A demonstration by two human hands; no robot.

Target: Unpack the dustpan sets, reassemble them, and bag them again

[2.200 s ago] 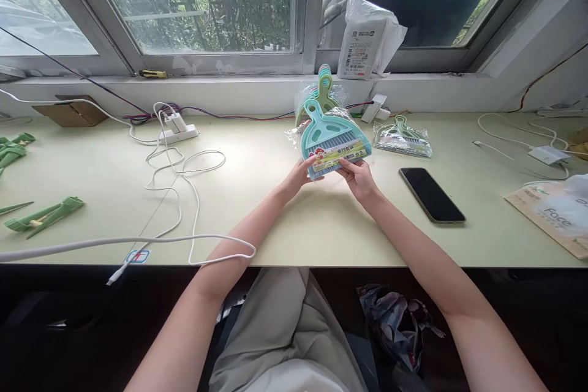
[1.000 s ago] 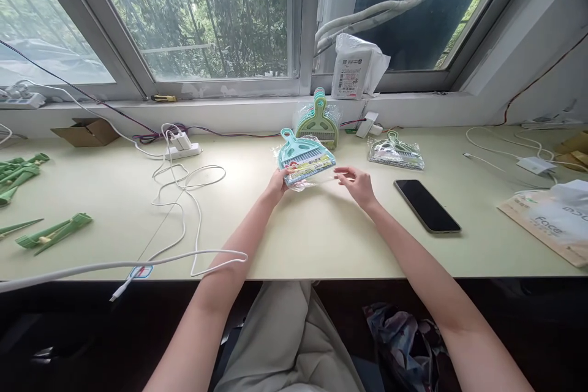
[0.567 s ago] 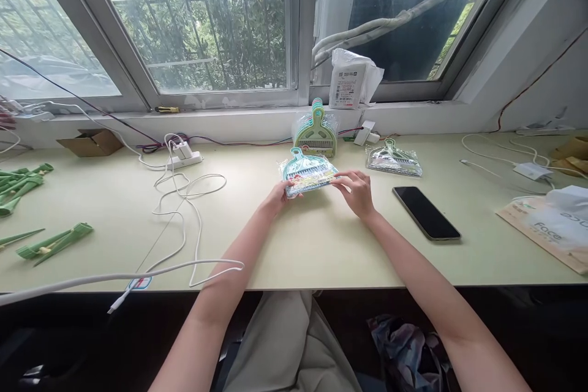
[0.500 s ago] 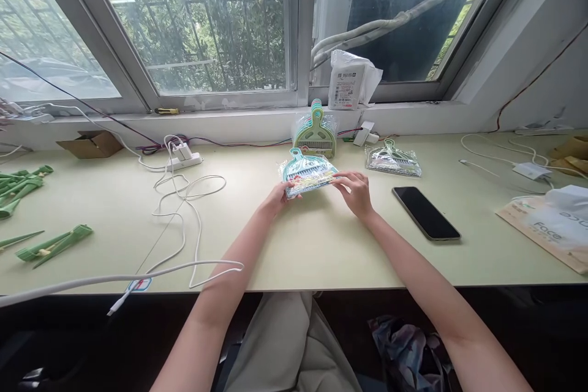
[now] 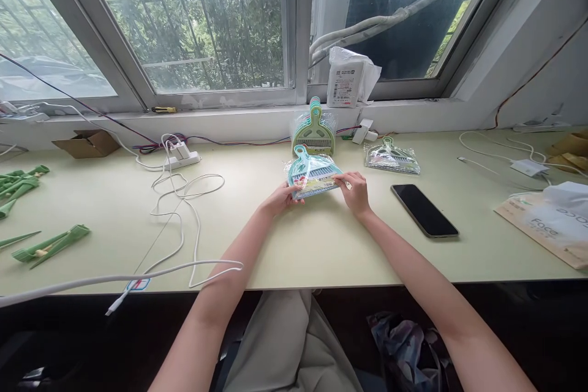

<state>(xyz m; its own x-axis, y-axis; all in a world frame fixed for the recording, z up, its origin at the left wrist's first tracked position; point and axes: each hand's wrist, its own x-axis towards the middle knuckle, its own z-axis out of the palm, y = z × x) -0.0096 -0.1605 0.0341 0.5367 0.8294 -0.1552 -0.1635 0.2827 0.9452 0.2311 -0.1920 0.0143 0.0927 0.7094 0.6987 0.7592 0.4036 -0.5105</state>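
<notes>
The left hand and the right hand each grasp a near corner of a bagged blue dustpan set, held low over the middle of the desk, its handle pointing toward the window. The fingers of both hands are pinched on the plastic wrap at the lower edge.

Just behind it a stack of bagged dustpan sets leans against the sill, and another bagged set lies flat to the right. A phone lies face up near the right forearm, close to its outer side. Farther right are a printed bag and a charger with cable. To the left, a white cable loops across the desk from a power strip, reaching the front edge. Green plastic pieces lie at the far left, well apart.

The desk between the hands and the front edge is bare, as is the strip between the left forearm and the cable loops.
</notes>
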